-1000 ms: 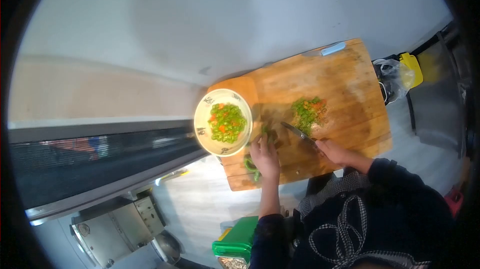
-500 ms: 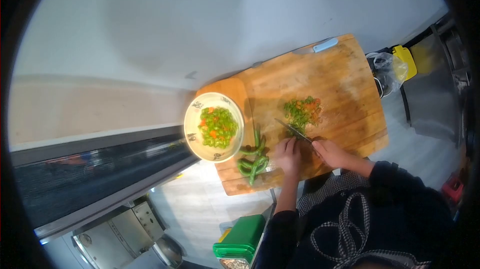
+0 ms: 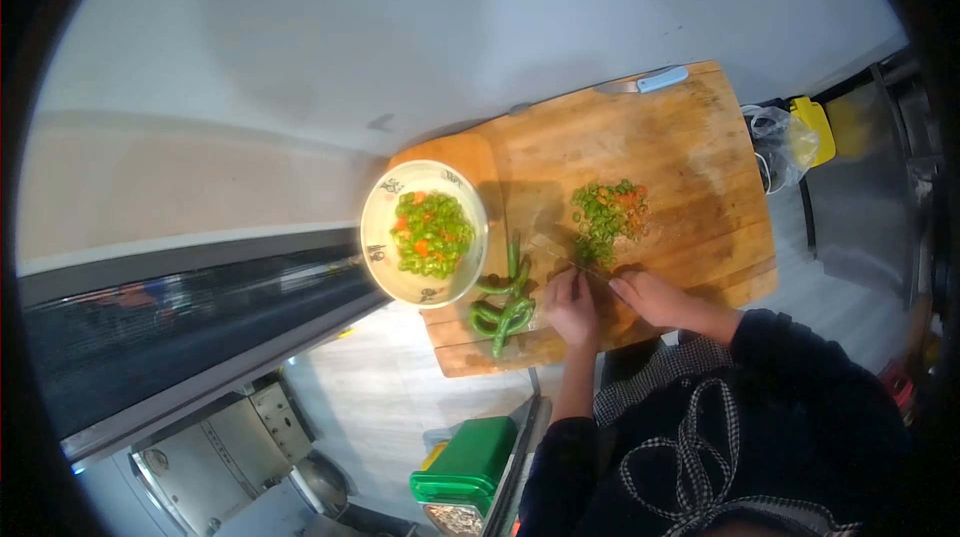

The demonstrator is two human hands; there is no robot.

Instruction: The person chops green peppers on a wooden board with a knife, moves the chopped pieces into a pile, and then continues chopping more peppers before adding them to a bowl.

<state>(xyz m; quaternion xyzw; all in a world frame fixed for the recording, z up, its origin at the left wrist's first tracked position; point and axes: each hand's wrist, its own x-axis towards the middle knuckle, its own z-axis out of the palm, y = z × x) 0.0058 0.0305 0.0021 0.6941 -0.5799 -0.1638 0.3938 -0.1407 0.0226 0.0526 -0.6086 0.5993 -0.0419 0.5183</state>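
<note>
My right hand (image 3: 645, 297) is closed around the handle of a kitchen knife (image 3: 568, 259), whose thin blade points up and left over the cutting board (image 3: 680, 157). Close beside the blade, my left hand (image 3: 572, 309) has its fingers curled together; whatever they pinch is hidden. Just beyond the knife lies a pile of chopped green and orange peppers (image 3: 603, 217). Whole long green peppers (image 3: 503, 319) rest on the board left of my left hand. A patterned bowl (image 3: 375, 227) of cut green and orange pieces stands at the board's left end.
A second knife with a light blue handle (image 3: 662, 80) lies along the board's far edge by the wall. A green bin (image 3: 468, 467) stands below on the left. Right of the board are a clear plastic bag (image 3: 788, 147) and a yellow object (image 3: 818, 127).
The knife blade has tipped and shifted slightly left and down, away from the chopped pile. My left hand has moved a little left with it. The view has also shifted slightly.
</note>
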